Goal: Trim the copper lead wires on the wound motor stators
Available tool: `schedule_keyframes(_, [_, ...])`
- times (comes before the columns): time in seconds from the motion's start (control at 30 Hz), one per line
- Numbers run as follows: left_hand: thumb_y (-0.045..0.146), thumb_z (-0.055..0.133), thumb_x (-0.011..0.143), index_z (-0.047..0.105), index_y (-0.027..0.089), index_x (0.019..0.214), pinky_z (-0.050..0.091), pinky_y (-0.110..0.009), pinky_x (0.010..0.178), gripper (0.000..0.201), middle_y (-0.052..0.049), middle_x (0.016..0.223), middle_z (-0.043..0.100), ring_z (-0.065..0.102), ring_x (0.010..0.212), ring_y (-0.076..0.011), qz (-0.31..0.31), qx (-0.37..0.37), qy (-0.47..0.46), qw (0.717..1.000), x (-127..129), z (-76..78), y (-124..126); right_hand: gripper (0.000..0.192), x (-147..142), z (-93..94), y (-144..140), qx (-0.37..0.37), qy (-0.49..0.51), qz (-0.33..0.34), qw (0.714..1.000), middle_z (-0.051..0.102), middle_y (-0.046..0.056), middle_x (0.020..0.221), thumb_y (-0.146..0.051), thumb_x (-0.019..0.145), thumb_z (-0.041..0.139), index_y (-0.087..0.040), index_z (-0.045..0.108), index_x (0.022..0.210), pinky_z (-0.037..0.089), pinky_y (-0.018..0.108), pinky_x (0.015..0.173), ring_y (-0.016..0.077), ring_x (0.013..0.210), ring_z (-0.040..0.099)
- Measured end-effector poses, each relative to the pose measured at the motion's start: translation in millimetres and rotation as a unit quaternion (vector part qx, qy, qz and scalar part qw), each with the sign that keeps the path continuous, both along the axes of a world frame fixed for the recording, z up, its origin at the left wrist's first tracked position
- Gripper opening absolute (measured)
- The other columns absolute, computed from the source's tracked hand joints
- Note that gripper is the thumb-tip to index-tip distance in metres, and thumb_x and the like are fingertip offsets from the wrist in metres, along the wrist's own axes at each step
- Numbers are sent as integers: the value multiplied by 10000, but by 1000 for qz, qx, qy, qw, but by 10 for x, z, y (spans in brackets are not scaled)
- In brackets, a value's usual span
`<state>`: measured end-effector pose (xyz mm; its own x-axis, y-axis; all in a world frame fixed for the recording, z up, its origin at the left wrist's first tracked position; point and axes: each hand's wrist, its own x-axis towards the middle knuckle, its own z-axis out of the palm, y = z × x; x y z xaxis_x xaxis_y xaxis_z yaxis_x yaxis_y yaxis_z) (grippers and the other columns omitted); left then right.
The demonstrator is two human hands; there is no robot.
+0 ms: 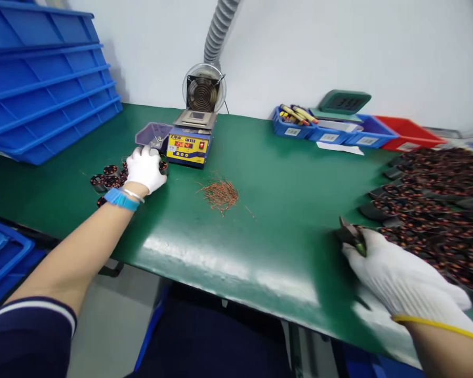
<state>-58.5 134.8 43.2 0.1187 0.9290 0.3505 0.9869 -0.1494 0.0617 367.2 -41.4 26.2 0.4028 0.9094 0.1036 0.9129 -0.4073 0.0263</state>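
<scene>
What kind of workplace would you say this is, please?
Probably an electronics assembly bench in a factory. A solder pot sits under a fume-extraction fan, many copper-wound coils cover the green table, and the right hand holds cutters near wire clippings.

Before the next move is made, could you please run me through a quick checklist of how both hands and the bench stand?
1. Left hand on the small coils beside the solder pot: ok, resting on them.
2. Grip on a coil: cannot tell, fingers hide it.
3. Right hand holding cutters: ok, tips point up.
4. Cutter jaws open or closed: cannot tell, blurred.
5. Wire clippings apart from both hands: ok.
6. Solder pot display lit: ok, so probably hot.
</scene>
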Motion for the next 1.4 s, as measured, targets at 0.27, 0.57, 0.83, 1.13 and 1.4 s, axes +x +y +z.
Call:
schedule_keyframes(0.27, [374, 552, 783, 685, 112, 848, 479, -442, 919, 300, -121, 1289, 616, 573, 1152, -321, -84, -30, 7, 996, 182, 119, -355, 467, -388, -260, -207, -64, -63, 45, 995, 644, 182, 1043, -412, 990, 346, -116, 566, 1277, 437, 380, 610, 328, 814, 648])
schedule_keyframes(0.57, [505, 704, 758, 606, 144, 927, 555, -418, 716, 410, -149, 1056, 653, 668, 859, -290, -188, -52, -78, 978, 766, -501, -1675, 431, -757, -298, -284, 199, 8, 278, 940, 612, 225, 1171, -420, 896, 556, -80, 572, 1161, 481, 472, 928, 349, 1098, 580])
schedule_keyframes(0.83, [341, 766, 688, 151, 192, 1516, 513, -499, 996, 1042, -177, 1372, 533, 589, 1194, -328, -219, -135, -303, 918, 547, -653, -1622, 363, -1577, -87, -199, -82, 417, 230, 875, 672, 49, 1040, -434, 819, 664, -219, 605, 1105, 486, 297, 703, 175, 837, 649])
schedule_keyframes(1.13, [308, 711, 713, 210, 184, 1525, 572, -442, 834, 962, -75, 1025, 688, 689, 918, -280, -178, -161, -316, 918, 627, -617, -1522, 181, -1657, -197, 243, -37, 283, 245, 927, 607, 21, 730, -283, 889, 502, -194, 557, 742, 299, 283, 583, 151, 652, 521])
schedule_keyframes(1.4, [396, 750, 688, 157, 212, 1532, 572, -455, 831, 1047, -91, 1097, 674, 689, 942, -286, -158, -200, -355, 899, 619, -619, -1524, 288, -1872, -48, 354, -68, 411, 269, 868, 690, 36, 994, -391, 789, 693, -204, 660, 1006, 406, 272, 688, 173, 840, 615])
